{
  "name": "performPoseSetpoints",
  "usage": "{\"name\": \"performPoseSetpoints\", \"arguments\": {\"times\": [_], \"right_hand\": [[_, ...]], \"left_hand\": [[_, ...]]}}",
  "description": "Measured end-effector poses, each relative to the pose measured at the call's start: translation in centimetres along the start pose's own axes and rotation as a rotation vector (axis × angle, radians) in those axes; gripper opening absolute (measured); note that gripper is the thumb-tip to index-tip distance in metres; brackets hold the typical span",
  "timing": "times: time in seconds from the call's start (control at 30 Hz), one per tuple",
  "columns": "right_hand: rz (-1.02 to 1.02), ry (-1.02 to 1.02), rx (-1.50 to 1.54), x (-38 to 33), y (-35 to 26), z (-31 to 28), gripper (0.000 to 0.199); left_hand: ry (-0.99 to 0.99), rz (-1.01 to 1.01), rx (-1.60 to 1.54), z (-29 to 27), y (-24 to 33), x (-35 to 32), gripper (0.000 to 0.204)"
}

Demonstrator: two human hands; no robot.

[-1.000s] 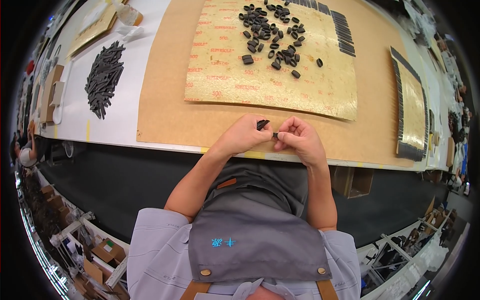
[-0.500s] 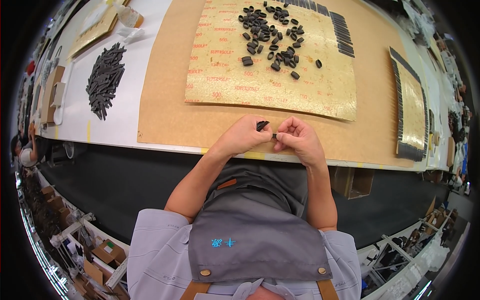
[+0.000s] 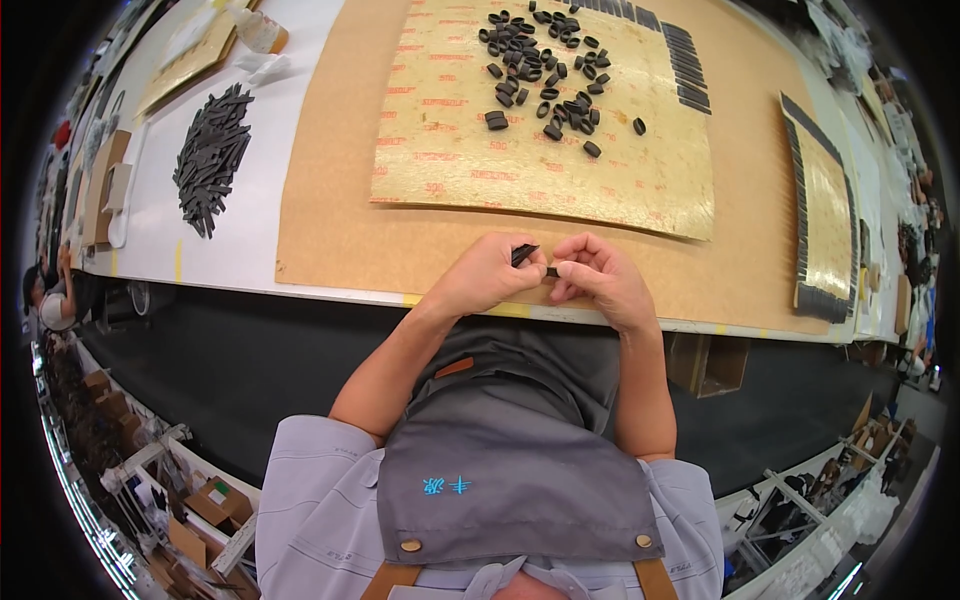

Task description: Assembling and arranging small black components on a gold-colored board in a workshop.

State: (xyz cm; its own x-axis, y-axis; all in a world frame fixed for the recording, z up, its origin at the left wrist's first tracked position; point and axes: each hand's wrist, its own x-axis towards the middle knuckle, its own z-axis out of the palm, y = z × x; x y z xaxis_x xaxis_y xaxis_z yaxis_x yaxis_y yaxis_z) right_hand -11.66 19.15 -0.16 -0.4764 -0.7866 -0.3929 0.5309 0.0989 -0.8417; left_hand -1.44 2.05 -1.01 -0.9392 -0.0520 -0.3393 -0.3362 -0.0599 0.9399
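Close to the table's near edge, my left hand [image 3: 488,274] is closed round a few short black strips [image 3: 523,254], whose ends stick out above its fingers. My right hand [image 3: 608,284] pinches a small black strip [image 3: 552,271] between thumb and forefinger, and the left fingertips meet its other end. Fingers hide most of that piece. Beyond my hands, many small black loops [image 3: 531,73] lie scattered on a gold board with red print [image 3: 450,170]. Flat black strips [image 3: 685,65] line its far right edge.
A heap of black strips [image 3: 212,155] lies on the white table to the left. Brown paper [image 3: 330,240] spreads beneath the gold board. Another strip-edged board [image 3: 822,210] is at right, and a bottle [image 3: 262,32] at far left. A cardboard box [image 3: 706,363] sits under the table edge.
Both hands stay almost in place, still joined at the small strip. The right hand has shifted very slightly to the right.
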Motion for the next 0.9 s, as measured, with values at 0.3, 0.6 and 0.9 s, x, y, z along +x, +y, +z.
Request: {"name": "performPoseSetpoints", "arguments": {"times": [0.3,0.6,0.9], "right_hand": [[0.181,-0.148,-0.239,0.7,-1.9,-0.9,0.022],[-0.02,0.009,-0.484,-0.7,0.2,-0.3,0.029],[0.073,-0.09,-0.393,-0.4,-0.7,1.3,0.023]], "left_hand": [[-0.019,-0.021,0.027,-1.0,1.2,0.3,0.012],[-0.061,0.142,0.063,0.1,-0.6,0.8,0.016],[-0.011,0.053,0.021,-0.3,-1.9,1.0,0.016]]}}
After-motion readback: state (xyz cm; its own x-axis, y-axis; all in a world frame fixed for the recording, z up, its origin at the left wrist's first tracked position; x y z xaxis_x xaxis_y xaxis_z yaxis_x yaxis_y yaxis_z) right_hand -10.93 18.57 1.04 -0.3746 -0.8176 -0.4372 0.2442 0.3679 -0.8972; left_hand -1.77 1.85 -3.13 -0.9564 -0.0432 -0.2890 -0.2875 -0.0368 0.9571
